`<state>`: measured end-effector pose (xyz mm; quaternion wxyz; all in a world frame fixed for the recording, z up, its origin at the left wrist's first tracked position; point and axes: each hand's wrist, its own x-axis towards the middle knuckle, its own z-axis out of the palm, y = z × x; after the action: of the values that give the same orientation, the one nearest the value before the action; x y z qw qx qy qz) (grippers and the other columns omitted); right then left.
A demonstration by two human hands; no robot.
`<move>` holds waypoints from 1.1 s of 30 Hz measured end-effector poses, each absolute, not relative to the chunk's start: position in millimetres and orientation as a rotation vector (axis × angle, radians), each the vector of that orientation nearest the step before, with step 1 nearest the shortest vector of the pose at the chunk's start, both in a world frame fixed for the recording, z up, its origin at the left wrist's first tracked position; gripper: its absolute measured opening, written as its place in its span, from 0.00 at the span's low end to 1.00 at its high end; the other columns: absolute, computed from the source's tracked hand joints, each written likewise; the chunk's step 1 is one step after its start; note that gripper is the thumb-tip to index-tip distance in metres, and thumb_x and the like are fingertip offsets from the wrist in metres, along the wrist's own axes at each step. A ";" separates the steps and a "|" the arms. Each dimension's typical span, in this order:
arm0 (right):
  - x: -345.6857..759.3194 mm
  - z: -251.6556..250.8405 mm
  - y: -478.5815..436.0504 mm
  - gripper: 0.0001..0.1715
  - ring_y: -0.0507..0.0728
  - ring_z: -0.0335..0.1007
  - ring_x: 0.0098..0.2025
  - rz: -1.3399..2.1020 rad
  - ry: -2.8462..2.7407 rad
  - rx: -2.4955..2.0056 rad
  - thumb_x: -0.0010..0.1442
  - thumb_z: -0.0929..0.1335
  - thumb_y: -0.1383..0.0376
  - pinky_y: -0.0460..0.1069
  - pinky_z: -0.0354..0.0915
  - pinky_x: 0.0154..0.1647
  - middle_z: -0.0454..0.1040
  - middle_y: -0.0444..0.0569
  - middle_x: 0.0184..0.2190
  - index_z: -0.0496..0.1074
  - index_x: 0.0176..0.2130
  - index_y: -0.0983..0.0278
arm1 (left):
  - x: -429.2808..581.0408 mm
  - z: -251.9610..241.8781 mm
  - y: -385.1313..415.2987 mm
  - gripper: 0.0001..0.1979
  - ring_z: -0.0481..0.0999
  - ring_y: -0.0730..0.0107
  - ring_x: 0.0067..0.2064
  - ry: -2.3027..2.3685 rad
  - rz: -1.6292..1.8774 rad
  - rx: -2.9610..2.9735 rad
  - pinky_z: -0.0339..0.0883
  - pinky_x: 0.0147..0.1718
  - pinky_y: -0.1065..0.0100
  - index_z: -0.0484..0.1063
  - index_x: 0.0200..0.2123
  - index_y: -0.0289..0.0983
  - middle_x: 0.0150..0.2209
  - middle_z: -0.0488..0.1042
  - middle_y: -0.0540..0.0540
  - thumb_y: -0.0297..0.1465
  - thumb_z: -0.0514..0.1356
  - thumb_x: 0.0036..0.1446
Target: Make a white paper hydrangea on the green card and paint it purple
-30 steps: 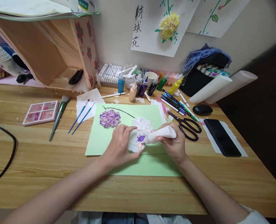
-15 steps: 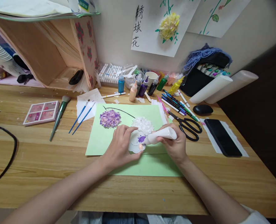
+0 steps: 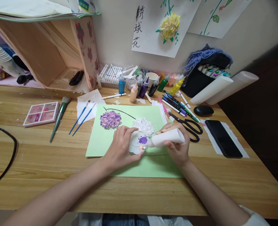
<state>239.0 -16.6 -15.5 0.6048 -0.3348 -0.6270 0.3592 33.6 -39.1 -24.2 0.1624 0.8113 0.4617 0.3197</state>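
Your white bottle [image 3: 169,137] tilts over the green paper [image 3: 93,147], close to its near edge. Your right hand [image 3: 179,149] grips it, tip beside the peach paint [image 3: 141,147] on the white dish [image 3: 134,146]. Your left hand [image 3: 120,142] holds the dish between thumb and finger. A white flower [image 3: 144,125] is just behind. A purple flower [image 3: 110,120] sits near the paper's far left corner. Black scissors [image 3: 191,127] lie past its right edge.

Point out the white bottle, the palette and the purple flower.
White bottle [image 3: 169,137], head view: side of its body.
Palette [image 3: 134,148], head view: bare lower-left part.
Purple flower [image 3: 110,120], head view: its middle.
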 end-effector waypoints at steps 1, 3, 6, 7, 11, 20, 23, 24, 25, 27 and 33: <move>237.9 -14.9 -16.6 0.15 0.58 0.72 0.32 0.865 -1.442 -0.763 0.52 0.74 0.54 0.53 0.68 0.34 0.76 0.47 0.29 0.72 0.36 0.59 | 35.1 -24.0 -39.3 0.30 0.63 0.58 0.47 1.321 0.918 2.315 0.62 0.47 0.58 0.57 0.55 0.36 0.45 0.63 0.41 0.36 0.64 0.51; 236.1 -11.9 -16.3 0.15 0.59 0.72 0.35 0.962 -1.382 -0.746 0.55 0.73 0.54 0.54 0.67 0.38 0.76 0.48 0.31 0.73 0.38 0.60 | 41.2 -23.3 -39.6 0.29 0.63 0.59 0.46 1.321 0.933 2.329 0.62 0.46 0.58 0.58 0.55 0.36 0.45 0.63 0.41 0.36 0.63 0.52; 238.5 -1.4 -13.4 0.12 0.58 0.70 0.36 1.086 -1.189 -0.710 0.56 0.70 0.55 0.53 0.66 0.40 0.75 0.48 0.32 0.73 0.38 0.60 | 58.8 -21.7 -38.9 0.27 0.64 0.58 0.45 1.294 0.928 2.386 0.62 0.43 0.58 0.59 0.54 0.35 0.44 0.63 0.41 0.35 0.62 0.52; 241.7 3.5 -11.7 0.11 0.57 0.70 0.36 1.109 -1.118 -0.692 0.56 0.70 0.56 0.52 0.66 0.40 0.74 0.47 0.31 0.72 0.36 0.60 | 66.5 -21.3 -38.2 0.28 0.64 0.58 0.45 1.286 0.919 2.401 0.63 0.43 0.58 0.59 0.54 0.35 0.44 0.64 0.41 0.35 0.62 0.51; 264.7 21.3 -2.6 0.09 0.52 0.62 0.28 1.206 -0.907 -0.618 0.49 0.72 0.61 0.48 0.64 0.33 0.65 0.42 0.24 0.70 0.31 0.60 | 101.9 -20.8 -32.2 0.30 0.64 0.55 0.45 1.350 0.902 2.385 0.63 0.43 0.57 0.60 0.54 0.33 0.44 0.65 0.39 0.36 0.63 0.49; 295.3 13.3 4.1 0.27 0.49 0.47 0.17 1.325 -0.960 -0.603 0.55 0.72 0.54 0.45 0.51 0.18 0.50 0.37 0.13 0.56 0.17 0.61 | 156.8 -29.3 -28.3 0.29 0.65 0.55 0.43 1.439 0.839 2.415 0.64 0.40 0.58 0.61 0.53 0.31 0.41 0.66 0.40 0.36 0.62 0.50; 297.2 7.8 3.8 0.26 0.49 0.49 0.16 1.317 -1.014 -0.621 0.56 0.71 0.54 0.46 0.50 0.18 0.54 0.38 0.12 0.60 0.17 0.62 | 158.5 -32.7 -29.8 0.29 0.65 0.55 0.43 1.446 0.810 2.401 0.64 0.41 0.58 0.61 0.53 0.30 0.41 0.66 0.39 0.37 0.62 0.50; 297.9 6.0 4.1 0.26 0.49 0.51 0.17 1.314 -1.025 -0.633 0.55 0.72 0.53 0.46 0.51 0.19 0.56 0.38 0.13 0.61 0.17 0.62 | 158.0 -33.6 -30.0 0.30 0.65 0.55 0.43 1.451 0.802 2.395 0.64 0.41 0.58 0.61 0.54 0.30 0.41 0.66 0.39 0.37 0.63 0.50; 298.6 4.4 4.5 0.25 0.49 0.52 0.17 1.313 -1.033 -0.645 0.53 0.73 0.52 0.47 0.52 0.20 0.58 0.38 0.14 0.62 0.19 0.62 | 157.4 -34.3 -30.1 0.30 0.65 0.54 0.43 1.455 0.796 2.388 0.64 0.42 0.58 0.61 0.54 0.31 0.42 0.67 0.39 0.38 0.63 0.51; 299.8 1.9 5.3 0.22 0.50 0.55 0.20 1.314 -1.046 -0.662 0.50 0.75 0.53 0.47 0.55 0.23 0.61 0.39 0.16 0.64 0.22 0.62 | 156.2 -35.2 -30.1 0.30 0.65 0.54 0.44 1.466 0.794 2.378 0.63 0.43 0.58 0.61 0.54 0.31 0.42 0.67 0.38 0.39 0.62 0.51; 299.7 6.5 5.8 0.25 0.50 0.53 0.19 1.293 -0.992 -0.688 0.50 0.73 0.49 0.47 0.54 0.22 0.59 0.39 0.15 0.62 0.19 0.61 | 155.7 -35.5 -31.0 0.29 0.67 0.52 0.48 1.494 0.778 2.377 0.58 0.45 0.56 0.59 0.54 0.33 0.45 0.70 0.38 0.40 0.62 0.53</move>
<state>299.7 5.8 6.5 0.6335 -0.3010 -0.4340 0.5654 155.7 -31.0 -35.5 0.1140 0.8106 0.5094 0.2652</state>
